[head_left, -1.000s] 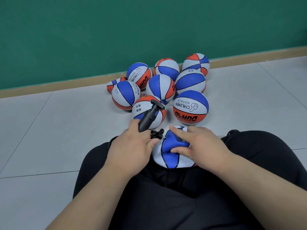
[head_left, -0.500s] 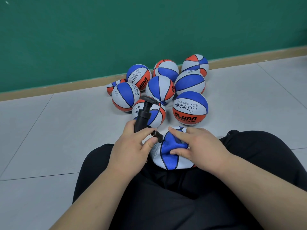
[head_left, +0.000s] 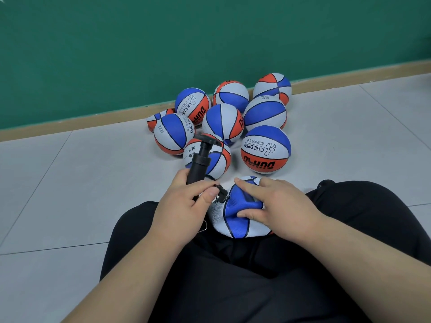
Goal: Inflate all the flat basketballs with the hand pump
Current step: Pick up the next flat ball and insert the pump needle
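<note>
Left hand (head_left: 184, 206) clenched around black plastic hand pump (head_left: 198, 163), nozzle at crumpled blue-and-white flat basketball (head_left: 235, 220) on the lap; right hand (head_left: 275, 203) pinching its folds. Best done steadying the valve, needle driven straight. Round red, white and blue balls (head_left: 265, 149) crowded just beyond, nothing obstructing.

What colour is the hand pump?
Black all over, clearest in the head view: hand pump.
</note>
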